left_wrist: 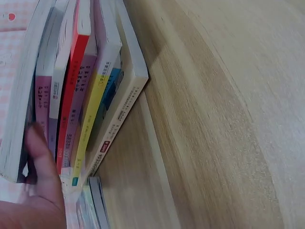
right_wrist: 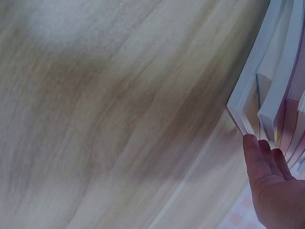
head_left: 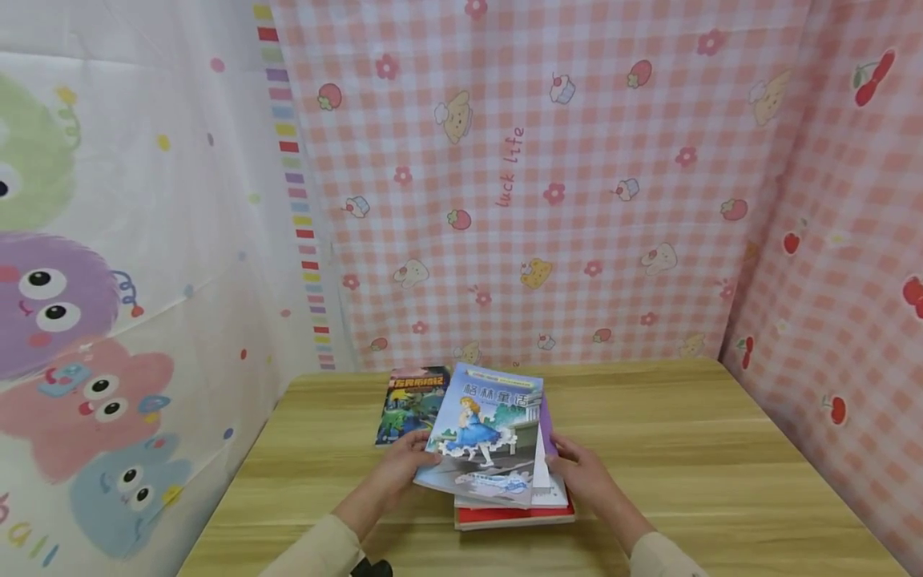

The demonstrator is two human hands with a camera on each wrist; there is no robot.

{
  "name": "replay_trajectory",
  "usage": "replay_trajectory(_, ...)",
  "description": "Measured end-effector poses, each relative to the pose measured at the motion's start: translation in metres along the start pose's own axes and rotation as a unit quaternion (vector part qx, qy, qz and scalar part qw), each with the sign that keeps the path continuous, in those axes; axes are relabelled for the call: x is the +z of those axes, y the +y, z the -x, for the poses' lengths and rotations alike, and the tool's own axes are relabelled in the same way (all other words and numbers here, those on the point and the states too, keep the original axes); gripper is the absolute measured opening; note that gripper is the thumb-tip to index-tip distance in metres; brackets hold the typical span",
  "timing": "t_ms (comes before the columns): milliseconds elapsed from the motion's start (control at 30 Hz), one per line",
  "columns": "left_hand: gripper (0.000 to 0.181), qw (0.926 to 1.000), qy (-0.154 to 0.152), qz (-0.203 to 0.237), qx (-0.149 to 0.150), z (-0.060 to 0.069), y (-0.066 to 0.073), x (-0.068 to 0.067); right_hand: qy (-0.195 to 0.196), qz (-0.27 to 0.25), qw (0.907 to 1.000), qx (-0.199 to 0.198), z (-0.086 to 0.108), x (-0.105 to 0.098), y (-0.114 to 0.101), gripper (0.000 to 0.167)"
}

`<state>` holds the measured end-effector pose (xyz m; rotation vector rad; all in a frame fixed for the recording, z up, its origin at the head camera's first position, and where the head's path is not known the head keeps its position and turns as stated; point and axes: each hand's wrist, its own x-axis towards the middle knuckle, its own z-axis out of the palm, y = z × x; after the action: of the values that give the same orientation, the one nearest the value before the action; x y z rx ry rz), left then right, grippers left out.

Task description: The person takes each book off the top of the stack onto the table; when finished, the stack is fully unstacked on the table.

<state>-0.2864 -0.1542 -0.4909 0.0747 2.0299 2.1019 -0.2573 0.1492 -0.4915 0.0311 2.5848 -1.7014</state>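
A blue paperback storybook (head_left: 476, 437) with a girl in a blue dress on its cover tops a stack of several books. My left hand (head_left: 400, 465) grips its left edge, thumb on the cover. In the left wrist view this top book (left_wrist: 16, 100) is tilted apart from the one beneath at the near edge. My right hand (head_left: 587, 481) rests at the stack's right side. In the right wrist view its straight fingers (right_wrist: 257, 157) touch the edges of the lower books. A red-edged book (head_left: 515, 517) shows low in the stack; a yellow-spined book (left_wrist: 95, 95) lies among them.
A dark green comic-style book (head_left: 414, 405) lies on the wooden table (head_left: 685, 449), behind and left of the stack. A pink checked curtain (head_left: 606, 240) hangs at the table's back edge. Printed cloths hang on the left and right. A small black object (head_left: 371, 569) shows by the left sleeve.
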Motion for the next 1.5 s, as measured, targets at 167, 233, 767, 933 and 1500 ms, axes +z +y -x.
replay_trajectory(167, 0.056, 0.9995, -0.011, 0.025, -0.015, 0.001, 0.0, -0.004, -0.016, -0.005, 0.9999, -0.003, -0.001, 0.001, 0.0, 0.055)
replay_trajectory(233, 0.058, 0.9992, -0.015, 0.031, -0.022, 0.001, 0.0, -0.005, -0.022, -0.001, 0.9997, -0.007, 0.0, 0.002, -0.001, 0.055)
replay_trajectory(767, 0.068, 0.9967, -0.032, 0.073, -0.009, -0.001, -0.004, -0.012, -0.029, 0.01, 0.9995, 0.009, -0.003, 0.005, -0.006, 0.052)
replay_trajectory(933, 0.066, 0.9976, -0.004, 0.069, 0.003, -0.004, -0.004, -0.02, -0.029, 0.016, 0.9993, 0.018, -0.003, 0.005, -0.006, 0.052)
replay_trajectory(1500, 0.061, 0.9942, 0.068, 0.082, 0.018, -0.012, 0.01, -0.084, -0.026, 0.001, 0.9992, 0.03, -0.003, 0.005, -0.005, 0.052)
